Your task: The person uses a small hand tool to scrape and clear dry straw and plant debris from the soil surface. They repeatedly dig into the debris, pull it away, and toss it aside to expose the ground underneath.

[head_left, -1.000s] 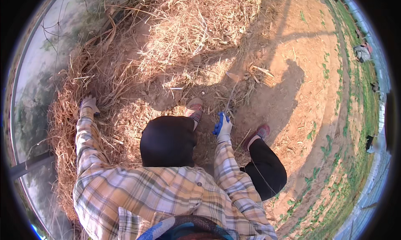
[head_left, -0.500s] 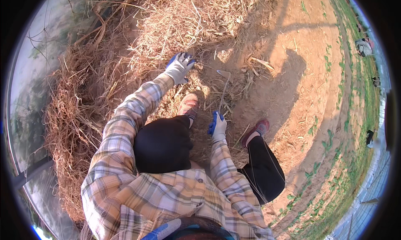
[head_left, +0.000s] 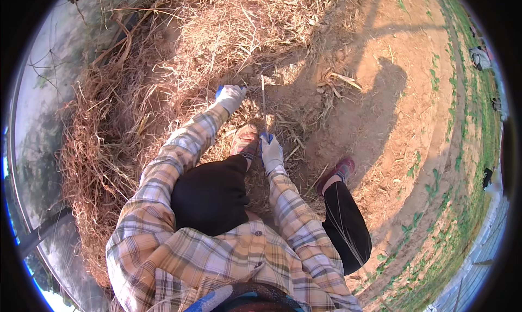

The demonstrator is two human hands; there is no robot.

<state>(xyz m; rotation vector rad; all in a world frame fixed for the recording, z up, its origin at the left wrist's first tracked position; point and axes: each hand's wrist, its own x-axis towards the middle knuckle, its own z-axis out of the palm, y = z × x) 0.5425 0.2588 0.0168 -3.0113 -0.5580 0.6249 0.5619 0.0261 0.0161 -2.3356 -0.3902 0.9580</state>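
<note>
Thin straight stalk [head_left: 263, 103] standing nearly upright at the edge of the dry straw heap [head_left: 136, 94], just ahead of the bent knee; pinched low by the right hand [head_left: 270, 151], grip clenched around its base, seemingly to steady it. Left hand [head_left: 230, 97] stretched forward into the straw just beside the stalk, fingers curled down, grip on the straw itself hard to judge. Two gloved hands, whitish with blue; two plaid sleeves; two reddish shoes, one [head_left: 246, 139] tucked between the hands, the other [head_left: 340, 170] planted apart on bare soil [head_left: 380, 111] for balance. One shadow across the dirt.
</note>
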